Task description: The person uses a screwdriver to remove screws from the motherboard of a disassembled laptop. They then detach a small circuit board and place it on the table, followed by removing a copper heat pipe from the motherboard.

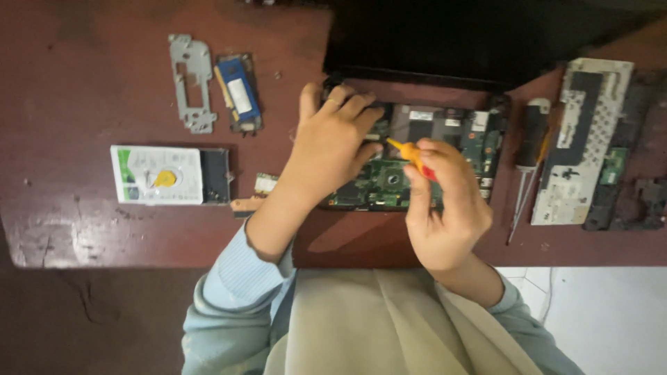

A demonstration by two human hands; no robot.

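An opened laptop base [451, 132] with a green circuit board [385, 182] showing lies on the dark red table [83, 90]. My left hand [332, 142] rests flat on the board's left side, fingers spread over the parts. My right hand [445, 201] grips a small screwdriver [411, 154] with a yellow and red handle, its tip pointing toward the board near my left fingers. The laptop's dark lid [472, 35] stands open behind the base.
A hard drive [167, 175] lies at the left, with a metal bracket [191, 82] and a blue-labelled small part [238, 94] behind it. A second, larger screwdriver [529, 160] and a removed keyboard panel [583, 139] lie at the right. The table's near edge runs just below my hands.
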